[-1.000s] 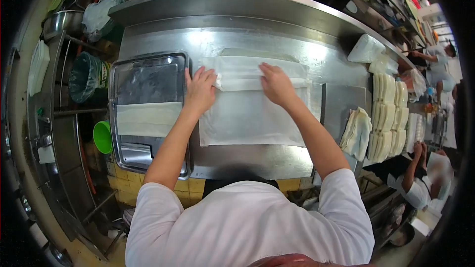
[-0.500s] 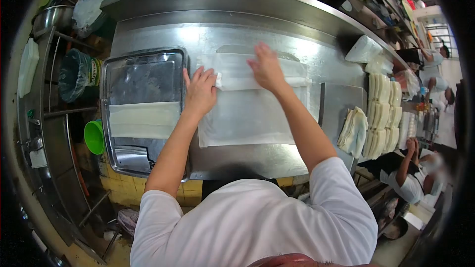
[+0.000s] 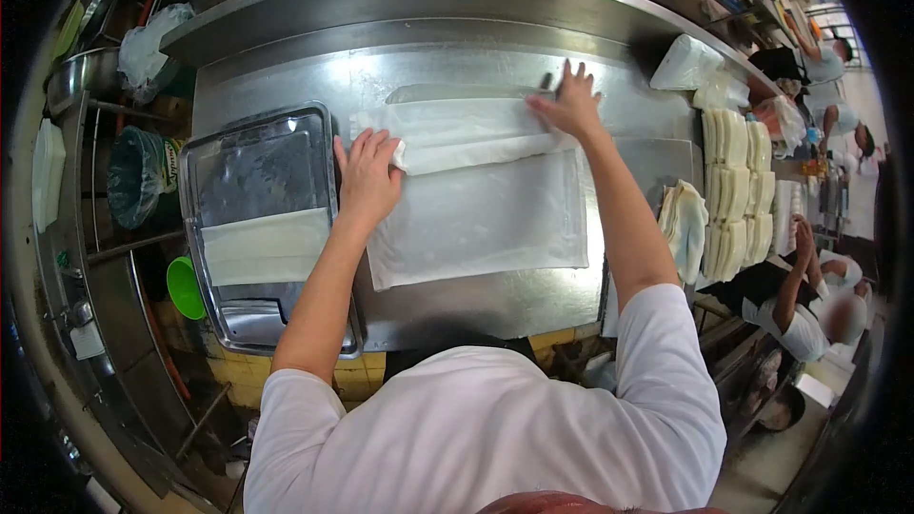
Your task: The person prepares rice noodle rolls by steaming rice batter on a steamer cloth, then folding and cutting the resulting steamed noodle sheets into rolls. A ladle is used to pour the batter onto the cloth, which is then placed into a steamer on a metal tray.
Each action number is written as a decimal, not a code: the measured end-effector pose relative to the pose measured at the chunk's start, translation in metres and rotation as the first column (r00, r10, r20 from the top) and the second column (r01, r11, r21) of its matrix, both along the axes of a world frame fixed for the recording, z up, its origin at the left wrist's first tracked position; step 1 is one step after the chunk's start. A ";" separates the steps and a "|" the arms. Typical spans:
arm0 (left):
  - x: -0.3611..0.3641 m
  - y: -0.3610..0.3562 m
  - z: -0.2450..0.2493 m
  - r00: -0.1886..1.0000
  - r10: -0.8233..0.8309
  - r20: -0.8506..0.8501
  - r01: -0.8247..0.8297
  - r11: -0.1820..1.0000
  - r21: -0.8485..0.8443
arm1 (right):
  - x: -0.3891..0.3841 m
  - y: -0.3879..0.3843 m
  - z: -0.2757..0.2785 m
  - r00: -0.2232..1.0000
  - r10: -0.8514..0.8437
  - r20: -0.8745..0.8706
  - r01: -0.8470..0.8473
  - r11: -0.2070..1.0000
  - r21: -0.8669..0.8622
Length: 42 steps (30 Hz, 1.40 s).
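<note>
A thin, translucent white sheet [image 3: 486, 219] lies on the steel table, with a thicker white fold [image 3: 476, 154] running across its upper part. My left hand [image 3: 369, 181] rests at the left end of that fold, fingers spread. At the opposite end, my right hand [image 3: 573, 107] is over the sheet's far right corner, fingers apart and pointing away from me. Beyond the fold, a long grey strip [image 3: 447, 92] with a rounded left end shows along the sheet's far edge. A small dark shape is beside my right thumb.
Left of the sheet is a metal tray [image 3: 257, 167] holding a pale flat strip [image 3: 267, 247]. At right are stacked cream-coloured folded pieces [image 3: 728, 192], a loose folded pile [image 3: 683, 228] and plastic bags [image 3: 687, 65]. A green container [image 3: 186, 287] stands below left. People work further right.
My right hand has moved right along the fold to its far right end, fingers spreading. My left hand stays at the left end. The view has shifted slightly.
</note>
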State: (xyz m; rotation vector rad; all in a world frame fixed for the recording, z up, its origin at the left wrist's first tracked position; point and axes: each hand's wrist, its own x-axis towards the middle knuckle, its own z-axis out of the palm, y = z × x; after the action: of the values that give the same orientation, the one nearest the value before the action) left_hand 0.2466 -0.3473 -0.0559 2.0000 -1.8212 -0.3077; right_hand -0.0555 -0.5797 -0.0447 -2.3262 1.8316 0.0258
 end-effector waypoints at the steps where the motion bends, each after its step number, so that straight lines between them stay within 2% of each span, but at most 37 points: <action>1: 0.000 0.000 0.000 1.000 0.002 0.004 -0.002 1.000 0.000 | 0.010 0.000 0.001 1.000 0.002 0.004 -0.002 1.000 0.000; 4: 0.000 0.002 -0.001 1.000 0.003 0.012 -0.003 1.000 0.010 | 0.029 -0.023 -0.013 0.995 0.090 -0.035 -0.090 0.996 0.004; 5: 0.000 0.004 -0.001 1.000 0.004 0.011 -0.004 1.000 0.007 | 0.027 -0.048 -0.035 1.000 -0.011 0.021 0.013 0.997 -0.071; 6: 0.000 0.003 0.002 1.000 0.007 0.011 -0.007 1.000 0.000 | 0.034 -0.056 -0.033 0.991 -0.108 0.084 0.119 0.982 -0.144; 7: -0.001 0.004 0.005 1.000 0.006 0.014 -0.006 1.000 0.000 | 0.038 -0.060 -0.031 0.974 -0.158 0.160 0.171 0.983 -0.071; 8: -0.003 0.006 0.007 0.999 0.025 -0.040 -0.025 1.000 -0.011 | 0.042 -0.056 -0.031 0.974 -0.158 0.160 0.171 0.983 -0.070; 10: -0.003 0.005 0.013 0.994 0.052 -0.100 -0.055 0.998 -0.027 | 0.056 -0.032 -0.015 0.991 0.106 0.082 -0.106 0.994 -0.002; 11: -0.003 0.006 0.014 0.994 0.013 -0.108 -0.017 0.999 -0.033 | 0.064 -0.018 -0.009 0.979 0.200 0.029 -0.200 0.980 -0.003; 12: -0.002 0.008 0.014 0.993 -0.023 -0.114 0.019 0.999 -0.037 | 0.068 -0.021 -0.012 0.977 0.213 0.029 -0.213 0.977 -0.001; 14: -0.001 0.010 0.010 0.996 -0.042 -0.074 0.039 0.998 -0.041 | 0.076 -0.029 -0.018 0.992 0.125 -0.006 -0.125 0.985 -0.121; 15: 0.000 0.009 0.008 0.997 -0.076 -0.033 0.075 0.996 -0.051 | 0.080 -0.039 -0.019 0.999 0.041 -0.036 -0.048 0.969 -0.244; 16: 0.001 0.009 0.006 0.997 -0.075 -0.031 0.074 0.996 -0.052 | 0.081 -0.044 -0.021 0.999 0.042 -0.034 -0.049 0.968 -0.245; 18: 0.003 0.010 0.004 0.997 -0.069 -0.030 0.068 0.997 -0.039 | 0.083 -0.047 -0.016 0.980 0.037 0.195 -0.021 0.996 -0.087; 20: 0.003 0.010 0.003 0.998 -0.050 -0.049 0.048 0.998 -0.041 | 0.092 -0.032 -0.011 0.981 0.092 0.171 -0.082 0.995 -0.064; 22: 0.004 0.010 0.004 0.997 -0.029 -0.070 0.026 0.999 -0.041 | 0.095 -0.006 -0.004 0.899 0.243 0.365 -0.282 0.958 0.057; 23: 0.004 0.011 0.005 0.996 -0.030 -0.082 0.027 0.999 -0.035 | 0.097 0.015 0.000 0.898 0.248 0.363 -0.287 0.956 0.057; 25: 0.006 0.011 0.005 0.995 -0.030 -0.093 0.027 0.999 -0.029 | 0.099 0.051 0.005 0.819 0.499 0.284 -0.552 0.820 0.152; 26: 0.006 0.011 0.004 0.996 -0.032 -0.089 0.030 0.999 -0.029 | 0.098 0.051 0.000 0.820 0.497 0.284 -0.551 0.821 0.153; 28: 0.004 0.012 0.003 0.995 -0.046 -0.086 0.043 0.999 -0.028 | 0.092 0.050 -0.020 0.813 0.582 0.024 -0.581 0.813 -0.021; 29: 0.004 0.011 0.003 0.995 -0.047 -0.086 0.043 0.998 -0.041 | 0.085 0.034 -0.023 0.831 0.554 -0.048 -0.556 0.829 -0.058; 30: 0.003 0.011 0.004 0.995 -0.046 -0.087 0.041 0.998 -0.052 | 0.080 0.021 -0.022 0.832 0.552 -0.048 -0.555 0.830 -0.059; 32: 0.000 0.013 0.003 0.995 -0.039 -0.090 0.033 0.997 -0.062 | 0.063 0.005 -0.016 0.948 0.288 0.138 -0.282 0.957 -0.062; 33: -0.001 0.013 0.003 0.996 -0.025 -0.089 0.018 0.997 -0.075 | 0.054 0.006 -0.015 0.956 0.245 0.161 -0.233 0.968 -0.092; 34: -0.001 0.014 0.001 0.995 -0.028 -0.092 0.021 0.997 -0.077 | 0.047 0.015 -0.014 0.957 0.242 0.158 -0.230 0.969 -0.093; 36: -0.002 0.016 -0.002 0.995 -0.007 -0.102 -0.002 0.996 -0.089 | 0.033 0.039 -0.013 0.903 0.328 0.278 -0.356 0.933 0.053; 37: -0.001 0.015 -0.003 0.994 -0.005 -0.105 -0.004 0.996 -0.092 | 0.026 0.047 -0.014 0.849 0.452 0.272 -0.495 0.861 0.116; 38: 0.000 0.015 -0.003 0.994 0.000 -0.110 -0.009 0.996 -0.086 | 0.018 0.040 -0.021 0.849 0.453 0.271 -0.496 0.860 0.118; 40: 0.001 0.018 -0.003 0.994 -0.003 -0.114 -0.006 0.997 -0.078 | -0.010 0.012 -0.039 0.921 0.388 -0.016 -0.388 0.919 -0.074; 42: 0.001 0.017 -0.002 0.994 0.000 -0.113 -0.008 0.998 -0.065 | -0.026 -0.009 -0.027 0.991 0.133 0.023 -0.127 0.978 -0.166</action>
State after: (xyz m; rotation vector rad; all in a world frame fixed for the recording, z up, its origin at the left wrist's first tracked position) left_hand 0.2475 -0.3304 -0.0577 1.9025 -1.7354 -0.3479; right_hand -0.0819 -0.5886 -0.0720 -2.5378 1.7229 -0.1517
